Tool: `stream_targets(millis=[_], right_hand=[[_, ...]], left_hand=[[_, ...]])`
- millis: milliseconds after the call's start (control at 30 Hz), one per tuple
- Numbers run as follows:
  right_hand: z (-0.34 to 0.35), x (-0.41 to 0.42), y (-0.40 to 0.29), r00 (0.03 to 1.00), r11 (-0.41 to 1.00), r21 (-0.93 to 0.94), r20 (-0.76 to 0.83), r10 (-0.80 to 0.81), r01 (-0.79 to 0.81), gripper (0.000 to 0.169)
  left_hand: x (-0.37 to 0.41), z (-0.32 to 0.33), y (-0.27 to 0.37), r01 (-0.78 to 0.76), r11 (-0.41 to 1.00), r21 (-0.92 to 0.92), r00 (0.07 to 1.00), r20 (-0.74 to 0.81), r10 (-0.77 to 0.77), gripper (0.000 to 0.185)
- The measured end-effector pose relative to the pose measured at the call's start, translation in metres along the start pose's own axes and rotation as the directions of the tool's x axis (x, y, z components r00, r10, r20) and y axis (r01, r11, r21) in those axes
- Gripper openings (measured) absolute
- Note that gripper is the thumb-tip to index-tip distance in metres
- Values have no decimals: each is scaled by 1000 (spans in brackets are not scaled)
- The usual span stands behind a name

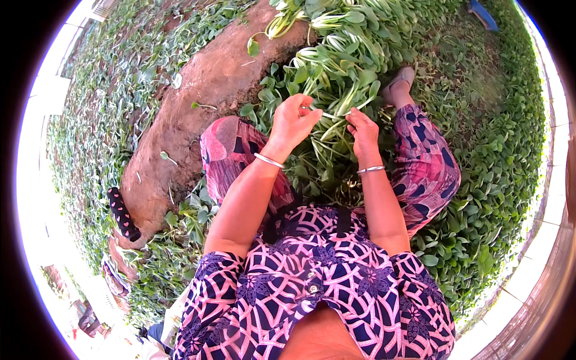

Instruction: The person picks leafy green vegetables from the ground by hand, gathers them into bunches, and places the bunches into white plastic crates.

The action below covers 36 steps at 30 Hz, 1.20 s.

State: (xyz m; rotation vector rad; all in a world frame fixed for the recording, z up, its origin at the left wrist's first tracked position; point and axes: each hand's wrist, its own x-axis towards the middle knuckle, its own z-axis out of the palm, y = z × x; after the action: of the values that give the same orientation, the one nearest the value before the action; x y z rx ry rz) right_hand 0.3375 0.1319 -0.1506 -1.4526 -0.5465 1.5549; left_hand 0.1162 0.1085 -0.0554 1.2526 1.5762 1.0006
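My left hand (293,120) and my right hand (363,133) are raised in front of me, a short gap apart. A thin pale stem (332,116) spans the gap, pinched between the fingertips of both hands. Right below and behind them lies a loose heap of leafy greens (344,96) with white stalks and round green leaves. The far part of the pile (355,45) has its stalks gathered in clumps, pale ends toward the left. Part of the heap is hidden by my hands and forearms.
A bare soil ridge (180,121) runs along my left, with a few stray leaves on it. Growing greens (486,193) cover the ground at right. A black cloth sleeve with pink hearts (122,215) is at far left. A blue object (483,15) lies at upper right.
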Motion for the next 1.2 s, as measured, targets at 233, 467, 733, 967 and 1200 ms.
stream_targets(millis=[233,467,733,967,1200], right_hand=[[6,-42,-55,961,949,284,194,-199,140,30],[15,-69,-92,902,871,443,254,-349,212,33],[12,-75,-108,904,764,628,227,-362,148,33],[25,-86,-101,881,745,648,433,-192,-156,32],[60,-106,-54,773,815,428,633,37,-389,34]], left_hand=[[-7,17,14,-429,838,338,882,-45,470,48],[-17,14,40,-402,866,298,906,-5,422,39],[-30,8,19,-453,768,452,887,321,333,32],[-17,4,36,-527,664,530,775,-22,632,92],[-18,-7,49,-623,611,488,683,-39,729,78]])
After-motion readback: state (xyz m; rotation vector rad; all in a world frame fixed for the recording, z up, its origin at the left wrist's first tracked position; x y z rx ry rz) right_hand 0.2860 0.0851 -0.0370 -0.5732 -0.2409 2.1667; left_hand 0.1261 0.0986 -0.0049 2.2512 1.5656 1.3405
